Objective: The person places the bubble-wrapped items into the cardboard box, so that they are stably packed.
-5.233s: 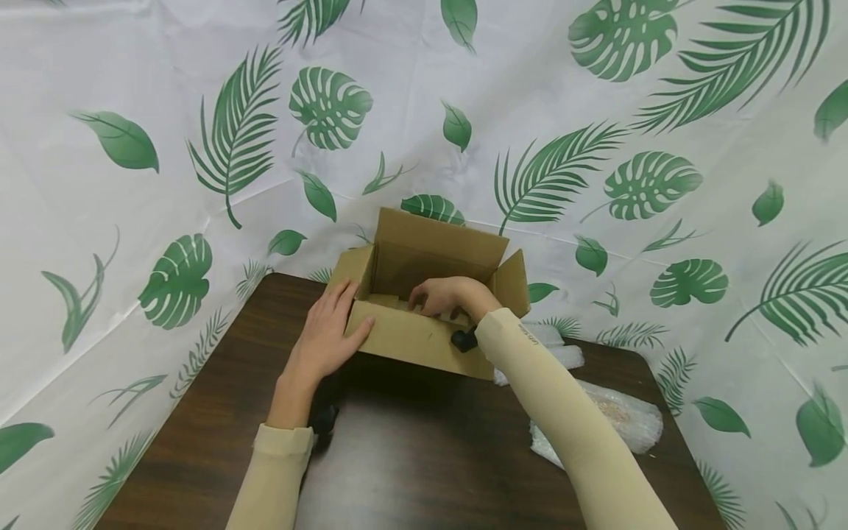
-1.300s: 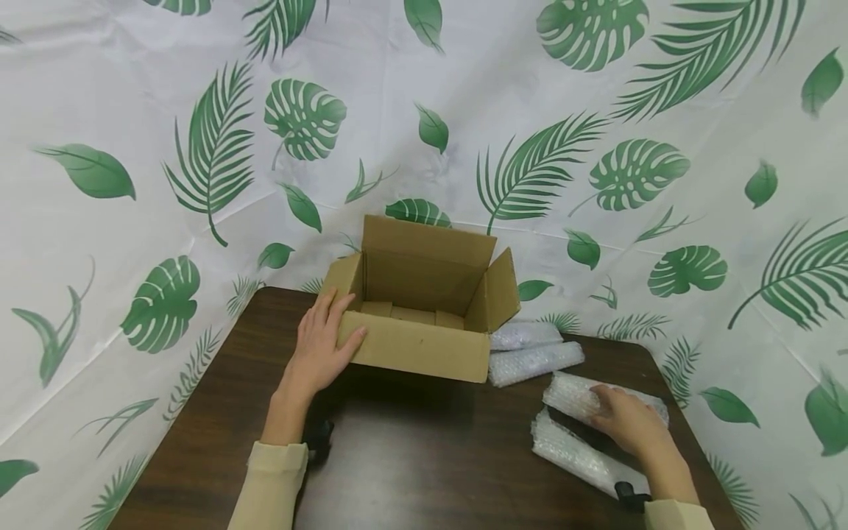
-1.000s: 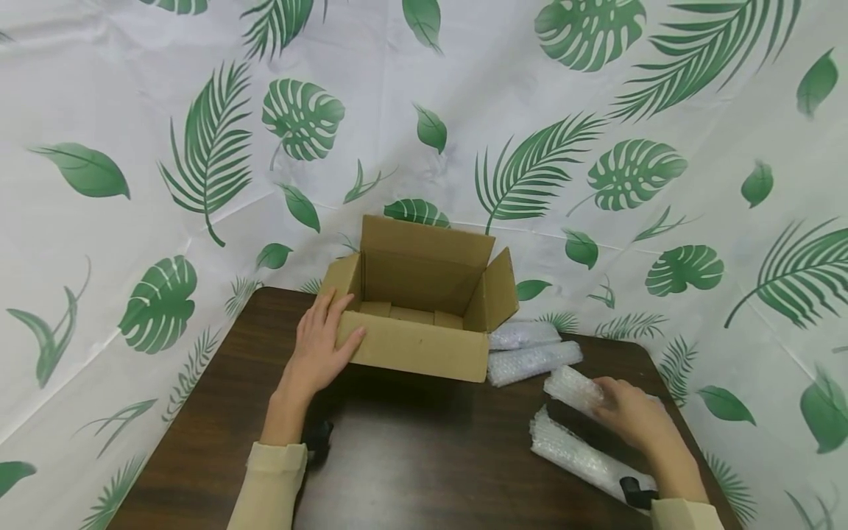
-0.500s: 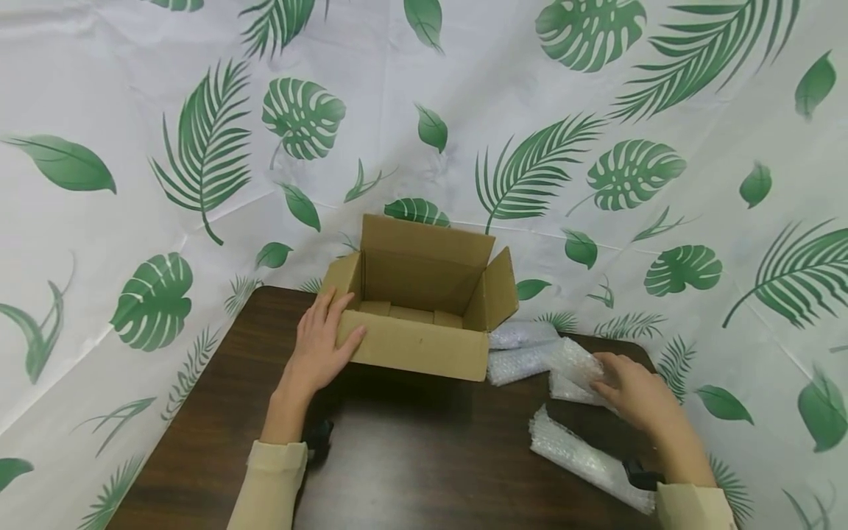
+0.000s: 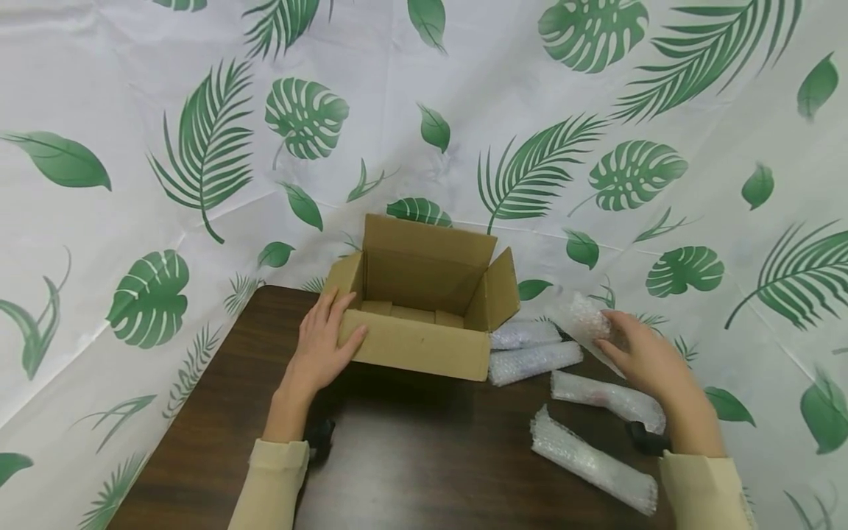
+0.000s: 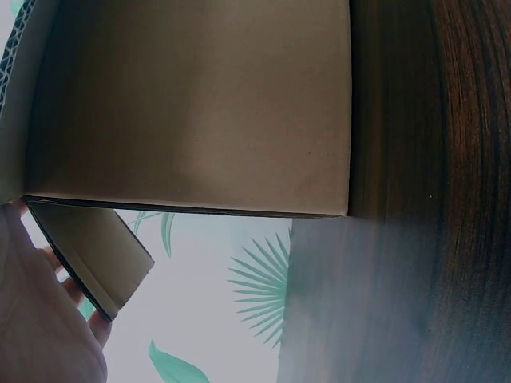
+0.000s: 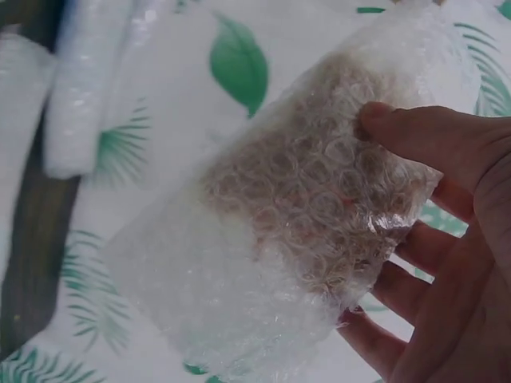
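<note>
An open cardboard box (image 5: pixel 424 346) stands at the back of the table. My left hand (image 5: pixel 320 342) rests on its front left corner, fingers extended along the left flap (image 6: pixel 100 255) and thumb against the front flap. Over the table's right back edge, my right hand (image 5: pixel 645 353) holds a bubble-wrapped package (image 7: pixel 311 191) between thumb and fingers. A brownish content shows through the wrap, but its kind cannot be made out. Below that hand lie a bubble-wrapped roll (image 5: pixel 606 396) and another bubble-wrapped roll (image 5: pixel 592 462).
Beside the box, at its right, lie a bubble-wrapped bundle (image 5: pixel 530 362) and a second bubble-wrapped bundle (image 5: pixel 523 335). The dark wooden table (image 5: pixel 397 456) is backed by a white leaf-print cloth (image 5: pixel 411 96). The box's flaps stand up and outward.
My right hand has come out of the box, gone to the wrapped pieces at the right and lifted a bubble-wrapped package off another one. The left hand has stayed on the box corner.
</note>
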{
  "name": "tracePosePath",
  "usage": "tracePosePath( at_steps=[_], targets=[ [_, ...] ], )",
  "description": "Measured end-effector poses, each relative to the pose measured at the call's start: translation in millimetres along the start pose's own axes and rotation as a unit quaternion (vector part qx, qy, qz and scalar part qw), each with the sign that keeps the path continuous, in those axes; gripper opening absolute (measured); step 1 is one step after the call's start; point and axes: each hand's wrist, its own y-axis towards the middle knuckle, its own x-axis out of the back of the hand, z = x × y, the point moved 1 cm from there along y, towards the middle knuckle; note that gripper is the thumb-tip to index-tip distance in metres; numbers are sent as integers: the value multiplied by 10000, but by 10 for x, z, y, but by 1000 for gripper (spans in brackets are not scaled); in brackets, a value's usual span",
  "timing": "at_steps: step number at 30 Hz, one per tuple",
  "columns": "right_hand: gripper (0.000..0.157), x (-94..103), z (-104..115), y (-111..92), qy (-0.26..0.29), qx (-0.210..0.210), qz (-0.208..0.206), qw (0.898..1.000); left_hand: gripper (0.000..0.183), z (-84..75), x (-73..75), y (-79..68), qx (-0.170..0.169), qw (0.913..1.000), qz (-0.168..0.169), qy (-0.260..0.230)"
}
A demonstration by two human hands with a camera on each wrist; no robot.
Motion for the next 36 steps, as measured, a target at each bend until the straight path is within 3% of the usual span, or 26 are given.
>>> tracePosePath(
  at_steps=[13,23,29,36],
  targets=[
    [56,468,471,311,-544,797,-676,9930,70,7,-30,-9,1,10000,20,-23],
    [57,776,984,522,-706,947,-756,9901,69,11,-37,22,-87,10000,-27,-8],
    [55,845,1429,693,-647,1314,-935,9848,72,13,-7,19,-24,10000,53,31],
    [56,780,1925,922,-768,1615,-801,9806,76,34,26,9,-32,10000,31,24]
  ],
)
